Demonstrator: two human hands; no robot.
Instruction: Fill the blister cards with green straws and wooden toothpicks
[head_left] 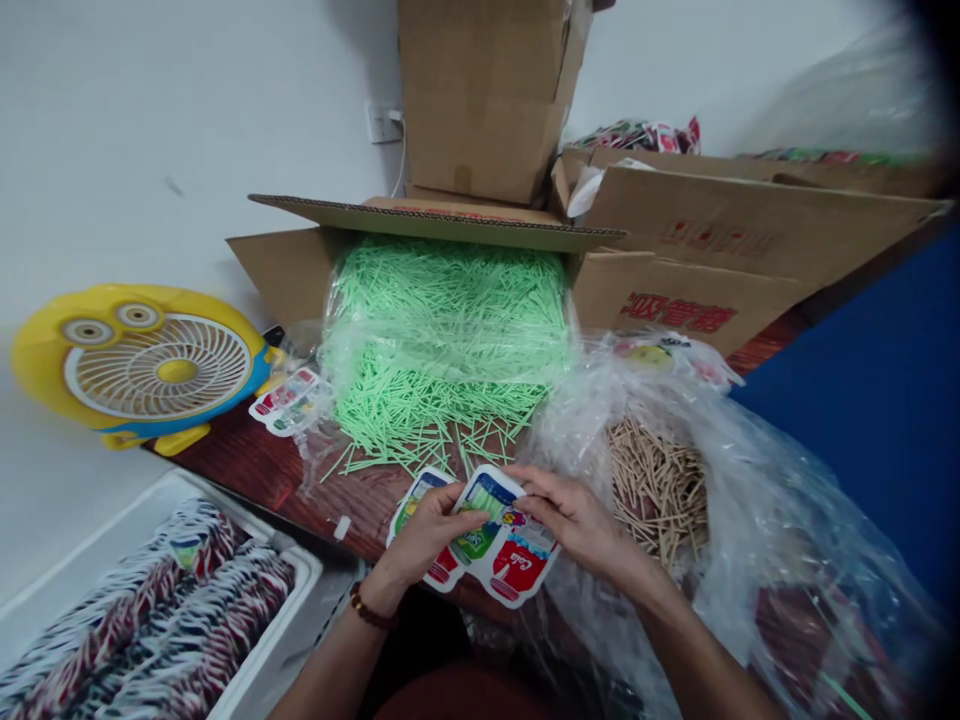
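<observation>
Two half-closed hands point(429, 528) point(574, 518) pinch printed packets point(519, 568).

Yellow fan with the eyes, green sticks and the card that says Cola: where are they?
Yellow fan point(177, 371), head view: yellow centre hub.
Green sticks point(442, 390), head view: lower part of the pile.
Cola card point(521, 566), head view: its red part.

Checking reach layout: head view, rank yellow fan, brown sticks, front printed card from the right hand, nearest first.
1. Front printed card: touching the right hand.
2. Brown sticks: right of the hand.
3. Yellow fan: far left side.
</observation>
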